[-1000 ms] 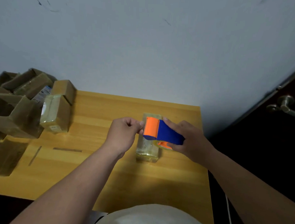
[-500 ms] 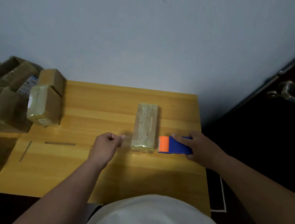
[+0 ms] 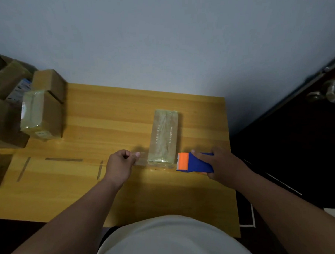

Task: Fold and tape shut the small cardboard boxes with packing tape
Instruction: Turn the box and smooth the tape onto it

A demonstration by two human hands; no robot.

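Step in hand looks like running a strip across the near end of the taped cardboard box (image 3: 164,136): the strip should stay taut and level, get pressed onto the end face, then be cut on the serrated orange edge. Left hand (image 3: 120,166) pinches the free tape end (image 3: 141,160) between thumb and curled fingers, wrist low over the wooden surface (image 3: 105,114). Right hand (image 3: 223,165) grips the blue tape dispenser (image 3: 195,162) just right of the box, which lies lengthwise mid-surface; more boxes (image 3: 42,113) sit piled far left.
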